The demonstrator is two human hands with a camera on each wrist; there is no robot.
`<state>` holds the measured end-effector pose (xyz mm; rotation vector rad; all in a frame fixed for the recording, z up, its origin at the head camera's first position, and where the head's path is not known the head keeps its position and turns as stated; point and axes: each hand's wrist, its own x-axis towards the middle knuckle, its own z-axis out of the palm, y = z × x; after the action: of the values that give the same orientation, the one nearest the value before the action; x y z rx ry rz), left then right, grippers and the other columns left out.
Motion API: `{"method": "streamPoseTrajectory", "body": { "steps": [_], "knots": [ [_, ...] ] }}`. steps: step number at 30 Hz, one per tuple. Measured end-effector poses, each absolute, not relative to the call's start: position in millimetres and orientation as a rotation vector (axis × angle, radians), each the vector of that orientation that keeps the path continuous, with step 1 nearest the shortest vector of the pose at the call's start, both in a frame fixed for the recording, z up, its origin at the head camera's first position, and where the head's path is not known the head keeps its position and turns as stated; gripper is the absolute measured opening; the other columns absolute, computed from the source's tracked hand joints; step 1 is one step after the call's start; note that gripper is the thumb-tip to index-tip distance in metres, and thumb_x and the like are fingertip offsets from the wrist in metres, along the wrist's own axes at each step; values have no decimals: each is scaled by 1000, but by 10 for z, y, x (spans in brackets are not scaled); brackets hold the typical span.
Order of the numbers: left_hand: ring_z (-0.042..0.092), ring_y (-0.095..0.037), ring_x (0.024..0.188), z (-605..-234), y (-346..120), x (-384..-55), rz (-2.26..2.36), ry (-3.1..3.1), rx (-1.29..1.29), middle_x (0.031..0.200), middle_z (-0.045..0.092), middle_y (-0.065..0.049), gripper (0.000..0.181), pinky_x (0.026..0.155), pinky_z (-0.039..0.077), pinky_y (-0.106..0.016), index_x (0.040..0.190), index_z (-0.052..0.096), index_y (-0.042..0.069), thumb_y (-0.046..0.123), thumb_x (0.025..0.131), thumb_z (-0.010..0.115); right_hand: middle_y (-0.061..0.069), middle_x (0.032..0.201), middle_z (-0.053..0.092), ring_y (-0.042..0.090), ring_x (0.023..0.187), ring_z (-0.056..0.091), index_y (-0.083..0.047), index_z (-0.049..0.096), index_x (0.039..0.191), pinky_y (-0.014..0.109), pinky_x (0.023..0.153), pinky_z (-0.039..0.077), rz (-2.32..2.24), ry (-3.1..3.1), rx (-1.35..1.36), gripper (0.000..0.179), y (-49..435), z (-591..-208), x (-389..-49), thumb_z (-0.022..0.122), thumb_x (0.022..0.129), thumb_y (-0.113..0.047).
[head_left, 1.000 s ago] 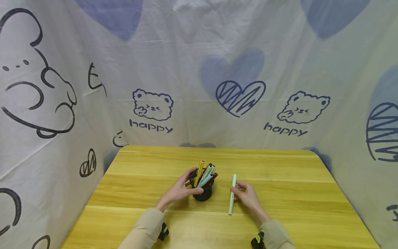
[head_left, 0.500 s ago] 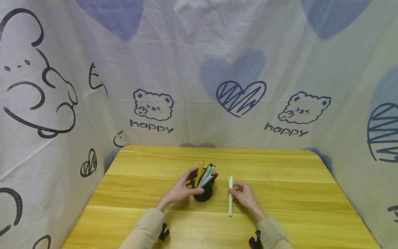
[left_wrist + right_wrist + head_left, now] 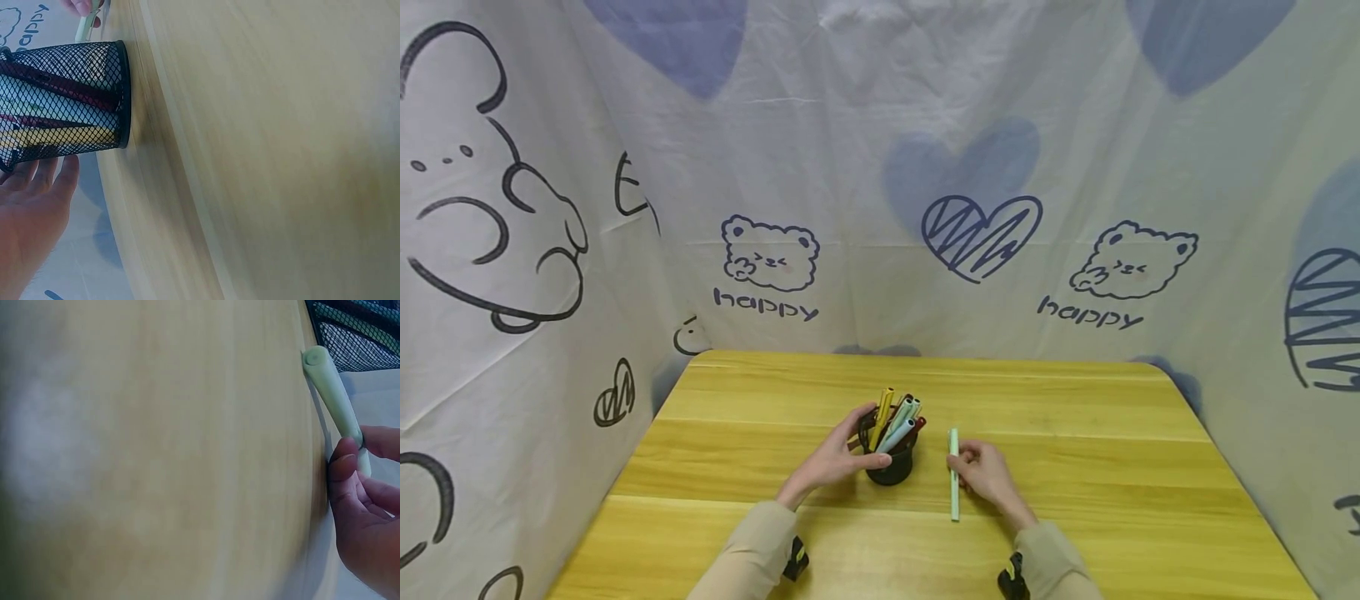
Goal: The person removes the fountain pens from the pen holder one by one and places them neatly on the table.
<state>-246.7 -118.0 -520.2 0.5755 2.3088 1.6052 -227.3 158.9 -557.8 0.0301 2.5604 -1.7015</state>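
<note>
A black mesh pen holder (image 3: 889, 473) stands upright on the wooden table, packed with several pens. Yellow, pale green, light blue and dark red ones lean in it. My left hand (image 3: 829, 461) grips the holder from the left, thumb across the front and fingers around the far side. To the right of it, my right hand (image 3: 990, 475) pinches a pale green pen (image 3: 955, 502) near its middle between thumb and fingers. That pen lies low along the tabletop, pointing away from me; its near end (image 3: 317, 359) shows large in the right wrist view.
The yellow wood-grain table (image 3: 1120, 467) reaches back to a white cloth (image 3: 865, 275) printed with hearts and bears. More cloth hangs at the left and right. A dark wrist camera (image 3: 795, 560) sits below the left sleeve, another (image 3: 1013, 577) by the right one.
My right hand has shifted slightly left toward the holder with the pale green pen, which has turned from a slant to nearly straight ahead. The left hand and the holder stay put.
</note>
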Motion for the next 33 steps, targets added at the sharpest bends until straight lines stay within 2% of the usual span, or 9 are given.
{"method": "streamPoseTrajectory", "body": {
  "steps": [4,9,16,22,33],
  "knots": [
    [30,-42,151,-5208,-1178,-2464,1608,2318,579,165,28,-18,94,121,30,-62,160,23,8,30,88,80,4,69,61,9,51,52,8,70,106,17,42,41,-1653,2598,38,18,1577,-5582,-2282,67,91,-2],
    [30,-39,152,-5205,-1181,-2456,1601,2325,555,165,28,-15,94,122,30,-60,160,24,12,31,87,80,5,71,61,9,53,53,7,70,105,18,43,42,-1610,2617,57,18,1569,-5571,-2278,68,91,-4],
    [30,-40,151,-5202,-1167,-2459,1634,2300,541,165,28,-16,93,122,31,-59,160,25,9,26,87,81,6,73,64,9,56,56,6,70,106,20,46,45,-1557,2678,40,21,1562,-5575,-2284,70,88,-5],
    [29,-40,152,-5191,-1162,-2449,1633,2304,538,165,28,-15,95,122,30,-59,159,25,10,28,86,82,6,74,63,9,56,55,7,69,109,20,47,44,-1520,2724,53,25,1552,-5610,-2292,69,88,-6],
    [30,-41,151,-5214,-1170,-2454,1645,2292,554,165,29,-17,97,122,30,-60,160,24,7,29,85,82,6,74,63,9,58,54,7,70,104,19,49,43,-1477,2781,43,21,1535,-5620,-2271,70,87,-6]
  ]
}}
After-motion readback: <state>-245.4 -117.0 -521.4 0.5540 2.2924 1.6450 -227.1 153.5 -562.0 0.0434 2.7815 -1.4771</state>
